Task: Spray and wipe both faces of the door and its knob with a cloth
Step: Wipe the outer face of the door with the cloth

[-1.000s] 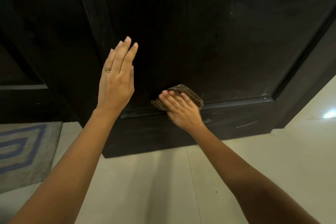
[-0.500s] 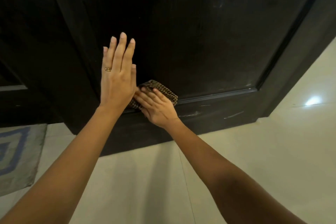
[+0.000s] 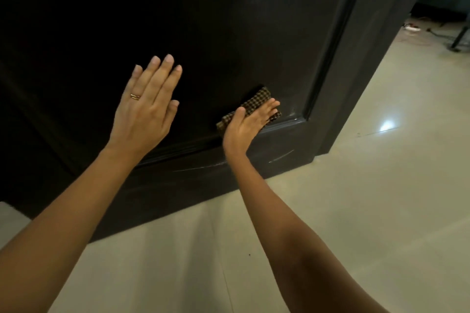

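Door [image 3: 229,20]: dark, panelled, fills the upper view; pale scratches [image 3: 281,156] mark its bottom rail.
Floor [image 3: 356,211]: glossy pale tiles below and to the right of the door.
Left hand [image 3: 145,114]: spread flat on the door panel, fingers straight, holding nothing.
Right hand [image 3: 244,127]: fingers straight, pressing the cloth against the door.
Cloth [image 3: 260,95]: folded, brown-and-black checked, at the panel's lower right corner, just above the moulding.
Ring [image 3: 135,96]: gold, on a left finger.

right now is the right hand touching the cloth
Touching. The head view shows the right hand with its straight fingers laid flat over the cloth, pressing it against the door, with no gap.
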